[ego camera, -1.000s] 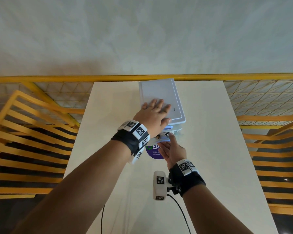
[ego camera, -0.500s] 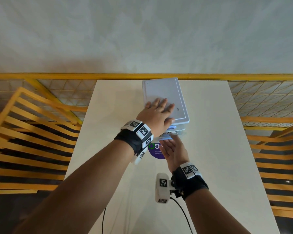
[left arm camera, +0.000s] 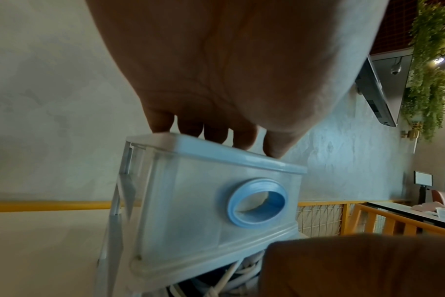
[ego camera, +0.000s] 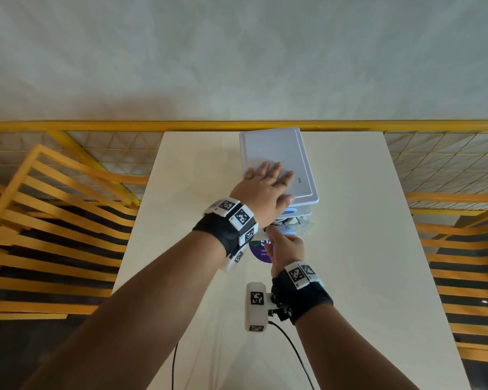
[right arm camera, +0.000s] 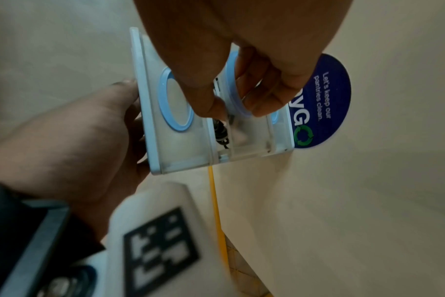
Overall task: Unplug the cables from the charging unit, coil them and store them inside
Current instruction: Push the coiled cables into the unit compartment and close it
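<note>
The charging unit [ego camera: 276, 153] is a white plastic box with stacked translucent drawers at the table's far end. My left hand [ego camera: 265, 187] lies flat on its lid, and its fingers [left arm camera: 216, 134] press the front edge. The upper drawer [left arm camera: 191, 201] has a blue ring handle [left arm camera: 258, 203]. My right hand [ego camera: 285, 243] pinches the blue ring handle [right arm camera: 231, 80] of the lower drawer, which sticks out a little. White cables [left arm camera: 241, 281] and a black cable [right arm camera: 221, 130] lie inside that drawer.
A round blue sticker [right arm camera: 323, 100] lies on the white table [ego camera: 364, 277] just in front of the unit. Yellow railings and slatted chairs [ego camera: 54, 235] flank the table on both sides. A grey wall stands behind it.
Both hands stay on the unit. The right hand's fingers have settled closer round the lower drawer's ring handle.
</note>
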### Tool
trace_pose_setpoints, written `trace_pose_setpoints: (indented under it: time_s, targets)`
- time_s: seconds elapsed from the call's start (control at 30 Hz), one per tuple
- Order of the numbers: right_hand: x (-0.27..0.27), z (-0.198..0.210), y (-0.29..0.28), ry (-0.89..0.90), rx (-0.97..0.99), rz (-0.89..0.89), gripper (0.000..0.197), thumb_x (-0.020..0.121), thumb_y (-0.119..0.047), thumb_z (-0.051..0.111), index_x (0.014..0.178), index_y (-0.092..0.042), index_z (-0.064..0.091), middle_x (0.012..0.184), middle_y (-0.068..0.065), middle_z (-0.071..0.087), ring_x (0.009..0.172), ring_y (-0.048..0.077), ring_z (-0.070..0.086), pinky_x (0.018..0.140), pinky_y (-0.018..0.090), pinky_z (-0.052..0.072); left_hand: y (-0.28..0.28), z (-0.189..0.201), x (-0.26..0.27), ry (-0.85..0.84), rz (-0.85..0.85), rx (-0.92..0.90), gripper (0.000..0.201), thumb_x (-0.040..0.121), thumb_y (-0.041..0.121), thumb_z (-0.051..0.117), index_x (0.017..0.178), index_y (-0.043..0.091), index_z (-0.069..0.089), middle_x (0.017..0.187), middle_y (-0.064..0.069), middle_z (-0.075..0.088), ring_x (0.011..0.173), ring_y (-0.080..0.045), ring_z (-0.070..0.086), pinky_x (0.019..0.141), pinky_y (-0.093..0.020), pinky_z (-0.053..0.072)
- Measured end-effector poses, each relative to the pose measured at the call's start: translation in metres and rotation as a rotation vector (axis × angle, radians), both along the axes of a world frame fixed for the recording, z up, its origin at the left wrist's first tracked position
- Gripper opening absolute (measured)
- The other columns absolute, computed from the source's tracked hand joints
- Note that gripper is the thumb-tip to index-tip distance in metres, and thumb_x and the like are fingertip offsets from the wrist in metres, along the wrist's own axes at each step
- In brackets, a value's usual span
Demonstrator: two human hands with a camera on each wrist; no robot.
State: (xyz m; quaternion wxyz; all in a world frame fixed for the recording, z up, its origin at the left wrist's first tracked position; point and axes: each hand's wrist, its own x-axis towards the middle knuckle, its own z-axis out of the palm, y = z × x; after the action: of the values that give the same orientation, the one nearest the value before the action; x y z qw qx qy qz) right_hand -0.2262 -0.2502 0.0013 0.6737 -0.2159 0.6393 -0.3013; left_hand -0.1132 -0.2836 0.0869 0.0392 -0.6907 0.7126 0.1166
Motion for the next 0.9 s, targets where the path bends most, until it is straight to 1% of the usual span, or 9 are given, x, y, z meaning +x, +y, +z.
trace_pose_setpoints:
  time_s: [0.13, 0.2, 0.3, 0.4, 0.5, 0.67, 0.73, 0.8, 0.9]
  targets:
    - [0.003, 0.005, -0.002, 0.039, 0.027, -0.01, 0.024, 0.071, -0.014, 0.08, 0.061, -0.006, 0.06, 0.063, 0.007, 0.056, 0.062, 0.021, 0.051, 0.066, 0.03, 0.05, 0.0, 0.0, -0.001, -0.008, 0.002, -0.005, 0.062, 0.107, 0.049, 0.025, 0.162, 0.026, 0.008, 0.17, -0.008, 0.002, 0.156, -0.032, 0.001, 0.125, -0.052, 0.007]
    - [0.003, 0.006, -0.002, 0.019, 0.028, -0.01, 0.021, 0.073, -0.012, 0.081, 0.065, -0.006, 0.063, 0.066, 0.006, 0.058, 0.065, 0.02, 0.053, 0.066, 0.03, 0.051, 0.0, -0.001, -0.001, -0.006, 0.003, -0.011, 0.062, 0.107, 0.049, 0.025, 0.162, 0.026, 0.008, 0.17, -0.008, 0.002, 0.156, -0.031, 0.001, 0.125, -0.052, 0.006]
    - [-0.001, 0.01, -0.002, -0.101, 0.029, -0.019, 0.016, 0.079, -0.01, 0.079, 0.078, -0.005, 0.064, 0.076, 0.008, 0.062, 0.075, 0.019, 0.058, 0.071, 0.029, 0.053, 0.001, -0.002, 0.0, 0.0, 0.001, -0.027, 0.062, 0.107, 0.049, 0.026, 0.162, 0.026, 0.009, 0.17, -0.008, 0.003, 0.156, -0.031, 0.001, 0.125, -0.052, 0.006]
    - [-0.012, 0.01, -0.003, -0.287, 0.046, -0.078, 0.015, 0.087, -0.018, 0.069, 0.097, -0.006, 0.067, 0.091, 0.011, 0.069, 0.085, 0.021, 0.064, 0.076, 0.03, 0.052, 0.002, -0.002, -0.001, 0.006, 0.009, -0.028, 0.061, 0.107, 0.048, 0.027, 0.162, 0.026, 0.01, 0.17, -0.008, 0.004, 0.156, -0.03, 0.001, 0.125, -0.051, 0.006]
    - [-0.026, 0.009, -0.004, -0.431, 0.095, -0.137, 0.023, 0.094, -0.024, 0.054, 0.104, -0.006, 0.065, 0.098, 0.012, 0.071, 0.095, 0.026, 0.068, 0.083, 0.032, 0.052, 0.002, -0.002, -0.001, 0.014, 0.013, -0.03, 0.061, 0.107, 0.048, 0.027, 0.162, 0.026, 0.01, 0.17, -0.007, 0.004, 0.156, -0.03, 0.001, 0.125, -0.051, 0.006]
    - [-0.029, 0.01, -0.002, -0.539, 0.108, -0.252, 0.025, 0.096, -0.006, 0.037, 0.099, 0.002, 0.061, 0.1, 0.019, 0.068, 0.095, 0.032, 0.069, 0.087, 0.036, 0.056, 0.001, -0.001, -0.001, 0.007, 0.006, -0.01, 0.06, 0.108, 0.047, 0.024, 0.162, 0.026, 0.008, 0.17, -0.007, 0.002, 0.156, -0.03, 0.0, 0.125, -0.051, 0.006]
    - [-0.027, 0.014, -0.002, -0.58, 0.113, -0.283, 0.027, 0.095, 0.0, 0.036, 0.107, 0.005, 0.06, 0.107, 0.021, 0.067, 0.097, 0.033, 0.069, 0.09, 0.038, 0.056, 0.001, -0.001, -0.001, -0.009, -0.002, -0.008, 0.06, 0.108, 0.047, 0.023, 0.162, 0.025, 0.008, 0.17, -0.008, 0.003, 0.156, -0.031, 0.001, 0.124, -0.052, 0.007]
    - [-0.024, 0.015, -0.006, -0.616, 0.121, -0.305, 0.032, 0.096, 0.002, 0.036, 0.12, 0.007, 0.057, 0.114, 0.022, 0.065, 0.1, 0.035, 0.068, 0.092, 0.039, 0.056, 0.002, -0.001, 0.0, -0.01, -0.005, -0.005, 0.06, 0.108, 0.046, 0.023, 0.162, 0.025, 0.008, 0.17, -0.008, 0.003, 0.156, -0.031, 0.0, 0.124, -0.052, 0.007]
    - [-0.018, 0.015, -0.013, -0.654, 0.148, -0.34, 0.041, 0.097, 0.004, 0.035, 0.136, 0.007, 0.048, 0.114, 0.022, 0.063, 0.1, 0.035, 0.066, 0.098, 0.041, 0.052, 0.002, 0.001, 0.001, -0.005, -0.007, -0.002, 0.06, 0.108, 0.047, 0.023, 0.162, 0.025, 0.007, 0.17, -0.007, 0.002, 0.156, -0.03, -0.001, 0.124, -0.052, 0.007]
